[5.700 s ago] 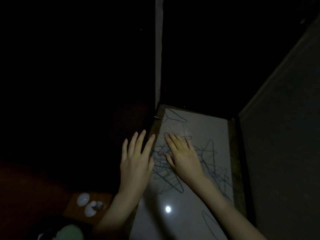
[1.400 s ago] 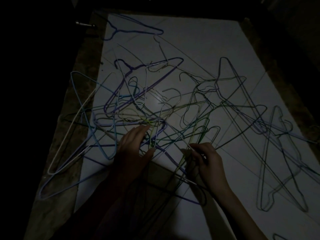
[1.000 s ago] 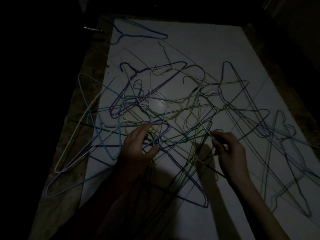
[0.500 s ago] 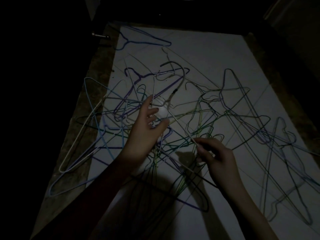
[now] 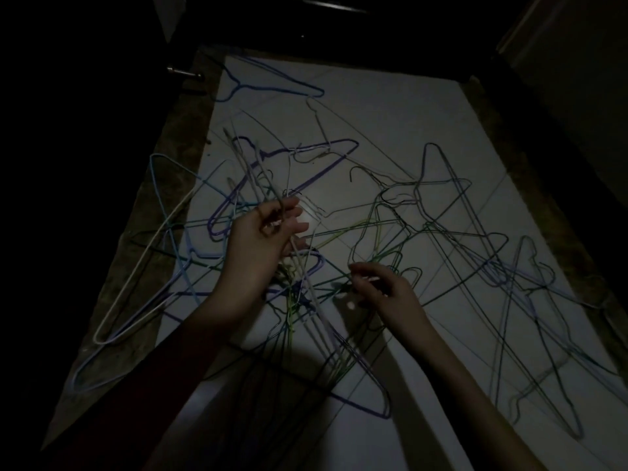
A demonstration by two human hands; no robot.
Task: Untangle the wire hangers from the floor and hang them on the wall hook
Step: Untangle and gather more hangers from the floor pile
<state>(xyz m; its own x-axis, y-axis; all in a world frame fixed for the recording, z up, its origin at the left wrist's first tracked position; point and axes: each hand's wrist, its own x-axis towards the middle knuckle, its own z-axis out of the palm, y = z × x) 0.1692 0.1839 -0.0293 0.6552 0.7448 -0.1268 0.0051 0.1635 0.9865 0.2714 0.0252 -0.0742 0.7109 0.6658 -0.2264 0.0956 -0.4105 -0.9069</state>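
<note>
Hangers (image 5: 390,239) lie tangled across pale floor (image 5: 390,107), crossing beneath both hands.

Bare floor (image 5: 390,107) beyond the hanger tangle (image 5: 390,232); dark walls alongside.

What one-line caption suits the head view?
In dim light, left hand lifts a pale wire hanger from the tangled hanger pile on the white floor; right hand pinches another wire.

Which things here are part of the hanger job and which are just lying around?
Part of the job:
- tangled wire hangers
- pale hanger, gripped by left hand
- right hand, pinching a wire

Just there:
- white floor
- metal door stop
- dark doorway
</note>
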